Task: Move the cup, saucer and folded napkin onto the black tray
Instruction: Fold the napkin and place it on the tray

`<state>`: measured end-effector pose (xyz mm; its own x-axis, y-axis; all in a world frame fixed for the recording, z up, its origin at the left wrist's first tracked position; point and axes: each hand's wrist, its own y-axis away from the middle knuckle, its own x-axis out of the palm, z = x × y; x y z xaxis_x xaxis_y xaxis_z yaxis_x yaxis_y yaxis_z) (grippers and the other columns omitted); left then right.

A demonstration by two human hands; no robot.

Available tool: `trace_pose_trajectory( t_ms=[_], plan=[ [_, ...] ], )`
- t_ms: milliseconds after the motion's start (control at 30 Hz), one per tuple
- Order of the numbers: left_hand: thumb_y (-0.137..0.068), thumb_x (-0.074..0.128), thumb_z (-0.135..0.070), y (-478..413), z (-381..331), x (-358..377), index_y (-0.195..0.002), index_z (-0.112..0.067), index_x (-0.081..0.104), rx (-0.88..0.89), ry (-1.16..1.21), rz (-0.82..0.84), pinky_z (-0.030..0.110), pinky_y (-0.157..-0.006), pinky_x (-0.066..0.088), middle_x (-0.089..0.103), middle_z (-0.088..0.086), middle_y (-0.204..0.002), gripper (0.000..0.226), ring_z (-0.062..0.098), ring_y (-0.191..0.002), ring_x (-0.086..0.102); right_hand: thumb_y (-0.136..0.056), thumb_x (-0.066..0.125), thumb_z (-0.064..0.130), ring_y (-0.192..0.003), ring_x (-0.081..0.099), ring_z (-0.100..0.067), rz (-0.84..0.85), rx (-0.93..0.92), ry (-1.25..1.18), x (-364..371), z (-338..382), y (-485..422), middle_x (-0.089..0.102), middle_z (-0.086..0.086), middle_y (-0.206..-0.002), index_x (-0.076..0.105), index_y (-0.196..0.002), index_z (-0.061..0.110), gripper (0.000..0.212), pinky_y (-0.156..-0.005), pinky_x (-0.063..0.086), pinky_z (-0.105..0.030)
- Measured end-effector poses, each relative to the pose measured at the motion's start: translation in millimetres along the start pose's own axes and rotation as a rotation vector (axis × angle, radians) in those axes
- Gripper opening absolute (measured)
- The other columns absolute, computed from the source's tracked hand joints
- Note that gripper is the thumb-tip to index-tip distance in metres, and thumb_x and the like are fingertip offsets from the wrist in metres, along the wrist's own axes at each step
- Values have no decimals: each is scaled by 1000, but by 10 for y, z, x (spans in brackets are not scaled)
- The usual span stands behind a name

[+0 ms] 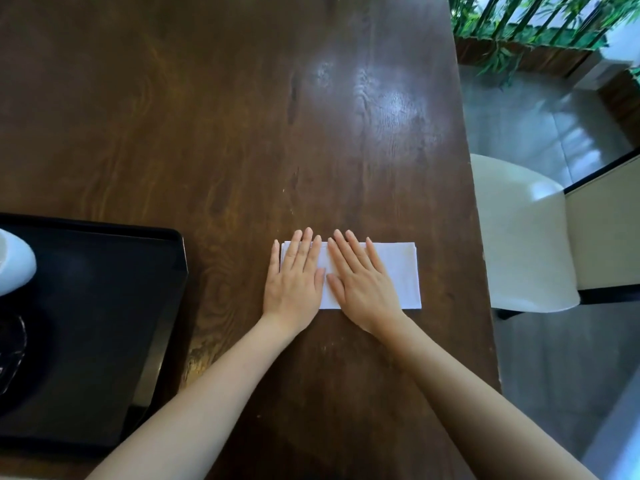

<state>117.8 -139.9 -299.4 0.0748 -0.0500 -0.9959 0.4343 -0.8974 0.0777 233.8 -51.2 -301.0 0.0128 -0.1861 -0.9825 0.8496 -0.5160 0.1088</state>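
A: From the head view, where do we stand?

B: Our left hand (293, 277) and right hand (360, 282) both lie flat on the folded napkin (403, 273), fingers stretched out and only slightly spread, palms down. Neither hand grips anything; we seem to be pressing or smoothing the cloth.

A: And the napkin is where?

B: On the wooden table (225, 116), to the right of the black tray (104, 306) and apart from it, with bare wood between. Its right end shows past our right hand; the left end is under our left palm.

A: So that part is not done. What of the cup and saucer?

B: At the left edge, on the tray, we see a white rounded piece (17, 265), cut off by the frame. We judge it may be the cup or the saucer, but we cannot tell which. Below it sits a dark round thing with a pale rim (15, 344), also cropped; we cannot name it.

A: Then what is left?

B: At least the napkin: we must lift it and carry it left onto the tray's bare floor. Whether both cup and saucer are already there, this view does not let us say.
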Motion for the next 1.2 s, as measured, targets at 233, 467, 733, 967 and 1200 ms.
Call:
trace_pose_trajectory(
  t_ms=[233, 467, 733, 967, 1200],
  plan=[
    [-94, 11, -40, 12, 9, -3, -145, -12, 21, -23, 48, 7, 47, -116, 15, 24, 6, -154, 59, 19, -143, 19, -95, 12, 49, -147, 1, -16, -7, 25, 1, 5, -154, 45, 8, 1, -159, 10, -149, 20, 62, -120, -2, -38],
    [-92, 10, -45, 15, 12, -20, -147, -15, 16, -27, 57, 8, 43, -116, 3, 16, 3, -156, 63, 18, -145, 11, -95, 8, 51, -145, -4, -14, -27, 269, 35, -17, -607, 277, 7, 2, -160, 8, -150, 20, 63, -119, -4, -37],
    [-90, 5, -55, 50, 131, 22, -148, -17, 10, -64, 31, 24, 47, -118, 3, 10, 1, -158, 69, 19, -145, 4, -94, 6, 52, -145, -6, -15, -39, 287, 3, -15, -635, 293, 2, 1, -160, 5, -150, 20, 64, -120, -5, -39],
    [-93, 9, -48, -58, -34, -73, -147, -15, 11, -175, -41, -9, 54, -112, -9, 9, 3, -158, 63, 24, -146, 2, -94, 7, 52, -147, -1, -19, -56, 284, 5, -14, -615, 277, 6, -1, -160, 7, -150, 19, 65, -118, -7, -38],
    [-97, 15, -39, -281, -582, 4, -148, -17, 7, -21, 66, -3, 45, -116, -5, 7, 2, -158, 56, 19, -146, 2, -96, 7, 47, -147, -1, -18, -67, 274, 11, -2, -628, 295, 7, -3, -160, 6, -150, 16, 62, -119, -3, -39]
  ],
)
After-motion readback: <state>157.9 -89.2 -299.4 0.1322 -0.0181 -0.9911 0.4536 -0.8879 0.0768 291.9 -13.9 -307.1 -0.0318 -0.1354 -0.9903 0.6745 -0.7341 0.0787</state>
